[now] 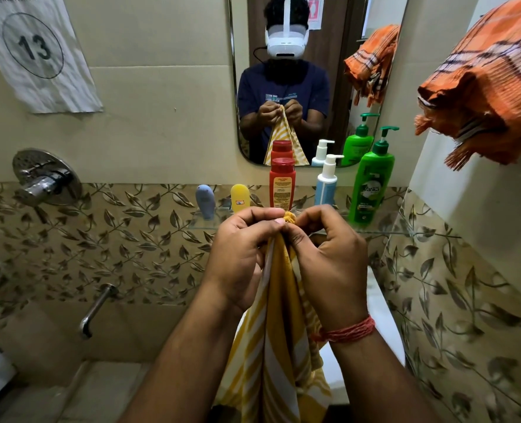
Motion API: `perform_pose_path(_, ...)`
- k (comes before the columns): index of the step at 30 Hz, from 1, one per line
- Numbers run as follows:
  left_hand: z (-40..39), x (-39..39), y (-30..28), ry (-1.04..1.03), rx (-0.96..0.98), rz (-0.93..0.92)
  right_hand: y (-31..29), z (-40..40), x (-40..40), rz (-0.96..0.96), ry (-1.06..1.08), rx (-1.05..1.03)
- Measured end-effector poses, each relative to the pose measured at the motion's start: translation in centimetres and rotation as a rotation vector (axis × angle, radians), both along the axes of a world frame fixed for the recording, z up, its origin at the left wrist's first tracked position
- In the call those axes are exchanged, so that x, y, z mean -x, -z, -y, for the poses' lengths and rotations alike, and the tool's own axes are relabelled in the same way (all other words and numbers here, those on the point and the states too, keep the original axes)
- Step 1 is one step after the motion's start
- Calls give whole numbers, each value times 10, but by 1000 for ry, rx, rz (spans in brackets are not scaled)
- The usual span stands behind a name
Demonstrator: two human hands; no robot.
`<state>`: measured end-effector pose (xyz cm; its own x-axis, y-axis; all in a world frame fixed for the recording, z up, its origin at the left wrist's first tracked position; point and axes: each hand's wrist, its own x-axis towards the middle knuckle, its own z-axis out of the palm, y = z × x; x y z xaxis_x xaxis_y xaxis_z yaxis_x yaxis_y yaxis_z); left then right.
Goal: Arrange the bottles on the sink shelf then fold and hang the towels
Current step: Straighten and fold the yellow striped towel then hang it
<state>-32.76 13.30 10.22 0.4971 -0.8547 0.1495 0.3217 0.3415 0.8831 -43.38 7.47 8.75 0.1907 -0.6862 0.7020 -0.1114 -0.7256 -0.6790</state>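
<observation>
Yellow striped towel (279, 346) hanging lengthwise straight down, top corner pinched by both hands, left hand (241, 254), right hand (329, 261).

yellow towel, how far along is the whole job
Bottles look done: five stand in a row on the glass shelf. The orange towel already hangs at upper right. In hand: both hands, left hand and right hand, pinch the yellow striped towel by its top. Folding and hanging it remain.
</observation>
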Motion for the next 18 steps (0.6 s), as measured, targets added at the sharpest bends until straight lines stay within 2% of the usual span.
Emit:
perform_pose_path(2,1,-1,1,32,1,-17,-1,-1,1,31,14,-58)
perform_pose_path(5,2,-2,6,2,-9,106,-2,-2,2,77,13,-127)
perform_pose_path(10,4,-1,10,-65,-33,311,-4,-1,3,64,4,-144)
perform_pose_path(13,3,3,9,-170,-26,329,-5,0,3,48,-37,-121)
perform_pose_path(16,2,-2,2,-266,0,225,0,6,7,-45,-306,-162)
perform_pose_path(18,3,-19,-2,-357,27,81,12,15,17,-232,-534,-245)
